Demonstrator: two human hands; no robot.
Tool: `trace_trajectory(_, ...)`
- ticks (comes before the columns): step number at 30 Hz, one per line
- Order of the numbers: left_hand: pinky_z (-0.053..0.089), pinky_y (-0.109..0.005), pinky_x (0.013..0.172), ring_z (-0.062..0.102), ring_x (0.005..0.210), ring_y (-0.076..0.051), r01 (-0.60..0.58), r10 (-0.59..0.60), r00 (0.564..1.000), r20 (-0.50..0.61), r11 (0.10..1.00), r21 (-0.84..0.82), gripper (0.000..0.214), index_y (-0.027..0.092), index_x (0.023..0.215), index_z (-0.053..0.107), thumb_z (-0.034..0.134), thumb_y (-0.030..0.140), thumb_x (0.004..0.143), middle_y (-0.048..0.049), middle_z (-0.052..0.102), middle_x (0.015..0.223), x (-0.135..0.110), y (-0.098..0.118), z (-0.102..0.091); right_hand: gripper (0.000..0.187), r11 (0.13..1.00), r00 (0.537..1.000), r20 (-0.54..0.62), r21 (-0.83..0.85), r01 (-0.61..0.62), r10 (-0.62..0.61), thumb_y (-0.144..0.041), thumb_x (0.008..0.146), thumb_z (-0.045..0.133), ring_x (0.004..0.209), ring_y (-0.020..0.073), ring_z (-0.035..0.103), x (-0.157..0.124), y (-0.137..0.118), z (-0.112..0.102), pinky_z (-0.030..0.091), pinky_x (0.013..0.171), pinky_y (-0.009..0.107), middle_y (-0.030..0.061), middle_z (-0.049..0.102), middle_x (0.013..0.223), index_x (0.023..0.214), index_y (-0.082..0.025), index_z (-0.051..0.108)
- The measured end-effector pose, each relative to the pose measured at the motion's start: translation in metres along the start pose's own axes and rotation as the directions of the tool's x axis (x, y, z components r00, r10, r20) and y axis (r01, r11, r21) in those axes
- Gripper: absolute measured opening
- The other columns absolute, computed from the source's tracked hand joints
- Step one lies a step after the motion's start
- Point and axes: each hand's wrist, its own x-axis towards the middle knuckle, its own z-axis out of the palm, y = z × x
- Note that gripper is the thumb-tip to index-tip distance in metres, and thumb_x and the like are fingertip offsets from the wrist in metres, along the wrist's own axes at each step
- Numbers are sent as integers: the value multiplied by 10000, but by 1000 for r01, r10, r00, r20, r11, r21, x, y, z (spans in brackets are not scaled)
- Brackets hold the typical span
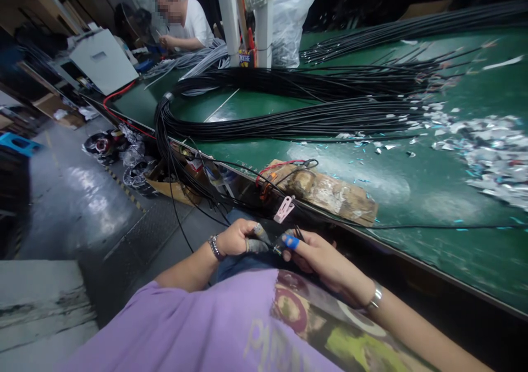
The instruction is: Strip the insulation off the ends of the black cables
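Observation:
Close to my body, just below the bench edge, my left hand [239,239] is closed, with grey covers on its thumb and finger. It pinches dark cable ends [273,242]; how many cannot be made out. Facing it, my right hand [311,251], with blue tape round a digit, is closed on the same cable ends, and short black tips stick up behind its fingers. Just above the hands, a pink clothespin [284,209] hangs at the bench edge. Beyond it lies a worn wooden block [330,196] with red and black wires by its left end.
A tied bundle of black cables [256,122] bends across the green bench [396,174] and droops over its edge. White and foil scraps [495,146] pile up at right. Behind the bench a person [193,23] works near grey cables. A cardboard box [175,185] stands below.

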Motion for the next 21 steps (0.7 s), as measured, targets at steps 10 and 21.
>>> trace_trajectory(10,316,-174,380,439,365,-60,126,-139,989,-43,969,-211,555,120,597,569,811,589,422,25,532,438,0,-9,0,219,802,861,-153,-470,368,-485,-375,795,529,553,130,483,6,7,-7,415,526,250,-10,550,603,661,-202,520)
trace_trajectory(21,318,-176,391,423,364,-48,164,-151,985,83,971,-174,542,108,577,570,789,594,482,13,528,427,1,-15,-5,259,215,586,416,-657,722,-695,-22,683,411,678,155,580,5,5,-8,450,575,241,73,625,836,804,-186,571)
